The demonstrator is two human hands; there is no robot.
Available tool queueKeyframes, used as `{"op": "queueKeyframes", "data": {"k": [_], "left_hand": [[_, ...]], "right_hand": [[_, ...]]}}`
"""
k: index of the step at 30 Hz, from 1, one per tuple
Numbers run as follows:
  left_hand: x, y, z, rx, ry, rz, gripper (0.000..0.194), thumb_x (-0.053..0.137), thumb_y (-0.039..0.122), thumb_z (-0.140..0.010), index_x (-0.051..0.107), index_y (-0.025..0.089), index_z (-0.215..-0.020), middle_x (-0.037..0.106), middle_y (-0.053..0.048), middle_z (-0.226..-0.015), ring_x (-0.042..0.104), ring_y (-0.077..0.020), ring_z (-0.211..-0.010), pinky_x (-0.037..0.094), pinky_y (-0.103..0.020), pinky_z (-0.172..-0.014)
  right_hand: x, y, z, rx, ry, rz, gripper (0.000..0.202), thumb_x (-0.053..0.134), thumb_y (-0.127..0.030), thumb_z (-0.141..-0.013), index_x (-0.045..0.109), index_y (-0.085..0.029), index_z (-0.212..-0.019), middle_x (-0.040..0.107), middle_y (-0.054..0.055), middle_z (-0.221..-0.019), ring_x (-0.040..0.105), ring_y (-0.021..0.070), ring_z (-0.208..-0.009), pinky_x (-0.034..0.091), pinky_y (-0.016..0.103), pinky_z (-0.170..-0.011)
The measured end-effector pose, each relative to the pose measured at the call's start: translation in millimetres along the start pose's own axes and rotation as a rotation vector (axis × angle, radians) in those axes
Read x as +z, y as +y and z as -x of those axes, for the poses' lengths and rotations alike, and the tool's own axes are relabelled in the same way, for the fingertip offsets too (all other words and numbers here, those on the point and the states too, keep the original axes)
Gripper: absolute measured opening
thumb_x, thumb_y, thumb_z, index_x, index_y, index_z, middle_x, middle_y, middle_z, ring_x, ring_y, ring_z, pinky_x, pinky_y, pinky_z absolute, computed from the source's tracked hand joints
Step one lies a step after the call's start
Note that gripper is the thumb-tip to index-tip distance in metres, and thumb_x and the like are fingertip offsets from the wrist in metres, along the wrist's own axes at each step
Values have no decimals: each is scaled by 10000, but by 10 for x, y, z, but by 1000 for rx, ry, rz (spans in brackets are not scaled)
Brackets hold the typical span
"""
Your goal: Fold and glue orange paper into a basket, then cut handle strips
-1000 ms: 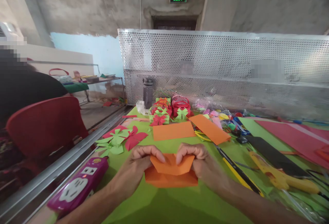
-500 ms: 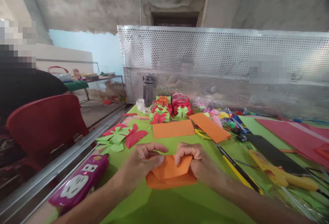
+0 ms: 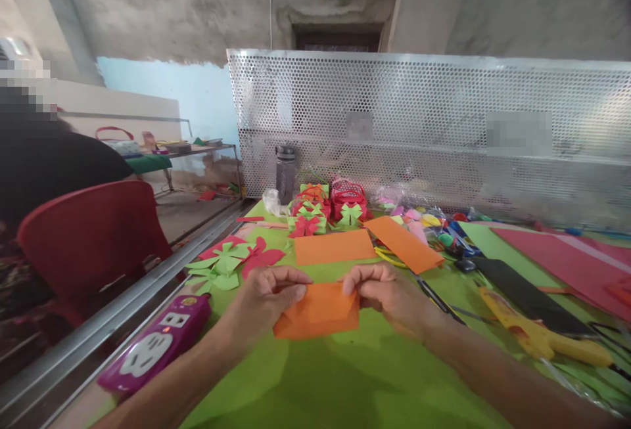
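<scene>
Crowded around the work. Desk [image 3: 320, 393] has a smooth lime-green top. Flat orange paper rectangle [image 3: 335, 247] sits just beyond the hands; second orange paper strip [image 3: 404, 243] slants away at its right, partly over a yellow loop-shaped handle [image 3: 391, 258]. Black-and-yellow utility knife [image 3: 436, 296] lies by the right hand [image 3: 382, 292], near end hidden by the right forearm. Further right: yellow pistol-shaped glue gun [image 3: 535, 335], flat black slab [image 3: 532, 294], red and green sheets [image 3: 557, 261]. Purple power strip with white sockets [image 3: 160, 341] is beside the left forearm; green and red petal-shaped paper cutouts [image 3: 221, 266] are loosely piled beyond the left hand [image 3: 271, 294]. At the back: small red paper boxes with bows [image 3: 348, 200], ribbed grey bottle with dark lid [image 3: 285, 176], then a shiny perforated metal panel [image 3: 428, 94]. Off left: person in a dark top [image 3: 73, 153], red plastic chair [image 3: 93, 245].

Workpiece: folded orange paper piece [image 3: 325, 311], matte, stiff-looking, creased, roughly trapezoidal with the wider edge toward the wearer. It's between the hands, front and center. Can't tell if it touches the desk.

Both hands nearly closed, thumb and fingers pinching it: left hand on its upper left, right hand on its upper right corner.

Long axis runs left-right across the view, right end slightly farther out; narrower edge faces the panel.
</scene>
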State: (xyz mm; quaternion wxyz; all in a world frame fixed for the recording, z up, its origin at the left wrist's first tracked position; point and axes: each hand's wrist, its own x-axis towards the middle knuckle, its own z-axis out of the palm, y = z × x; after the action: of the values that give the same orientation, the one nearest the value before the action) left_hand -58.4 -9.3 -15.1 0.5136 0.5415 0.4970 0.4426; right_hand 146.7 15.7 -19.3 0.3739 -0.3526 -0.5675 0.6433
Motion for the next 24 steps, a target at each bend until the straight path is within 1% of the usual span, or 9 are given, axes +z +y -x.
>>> {"op": "queueKeyframes", "data": {"k": [4,7,9,12,15,17,18,20,24], "left_hand": [[-16,5,-14,6,6,-59,235,685,323,-619,677,137,-762,574,34,-519,442,-78,-460,304,-198,-447],[-12,12,-15,0,-6,-72,232,668,322,-624,675,138,-764,573,36,-535,451,-80,-480,317,-198,-463],[-3,13,-13,-2,-31,-73,231,658,321,-628,677,140,-770,596,26,-576,474,-88,-515,337,-201,-487],[23,11,-4,10,-77,-96,222,647,318,-637,686,148,-773,618,15,-627,489,-97,-558,350,-203,-513],[61,6,11,17,-112,-143,204,639,308,-648,694,150,-765,617,16,-623,476,-97,-559,343,-203,-511],[88,-1,18,5,-132,-143,209,640,307,-647,695,147,-770,633,6,-643,489,-104,-573,354,-207,-523],[101,-6,20,-4,-140,-136,215,642,309,-646,694,145,-774,644,-1,-661,500,-109,-584,363,-209,-532],[123,-22,21,-10,-146,-122,220,642,311,-646,693,144,-781,659,-9,-692,514,-113,-599,371,-209,-541],[152,-62,19,7,-160,-126,195,626,293,-660,698,154,-775,658,4,-664,501,-97,-562,353,-194,-510]], "right_hand": [[-71,-39,1,28,-48,-40,137,590,-209,-591,691,-165,-671,655,10,-668,563,114,-608,439,259,-622],[-95,-56,-4,44,-69,-28,162,656,-282,-607,697,-159,-704,650,15,-688,562,114,-616,439,264,-636],[-94,-51,-12,51,-44,42,246,680,-369,-635,696,-161,-766,635,10,-704,544,111,-617,417,253,-620],[-71,-19,-15,15,-31,271,315,638,-456,-706,685,-158,-795,578,-11,-655,468,101,-575,339,233,-551],[-39,5,5,-35,-65,508,324,571,-452,-758,646,-150,-667,432,-46,-545,340,88,-509,245,234,-484],[-18,3,27,-28,-72,600,323,546,-432,-765,613,-155,-613,338,-60,-516,269,83,-490,194,239,-458],[-9,-1,37,-20,-72,620,315,541,-421,-763,609,-155,-607,317,-62,-514,252,83,-488,182,240,-453],[6,-10,52,0,-74,620,287,548,-396,-746,621,-151,-617,323,-62,-512,253,80,-486,182,236,-451],[35,-9,54,43,-56,598,221,571,-345,-694,647,-143,-646,402,-51,-506,307,80,-479,221,224,-449]]}}
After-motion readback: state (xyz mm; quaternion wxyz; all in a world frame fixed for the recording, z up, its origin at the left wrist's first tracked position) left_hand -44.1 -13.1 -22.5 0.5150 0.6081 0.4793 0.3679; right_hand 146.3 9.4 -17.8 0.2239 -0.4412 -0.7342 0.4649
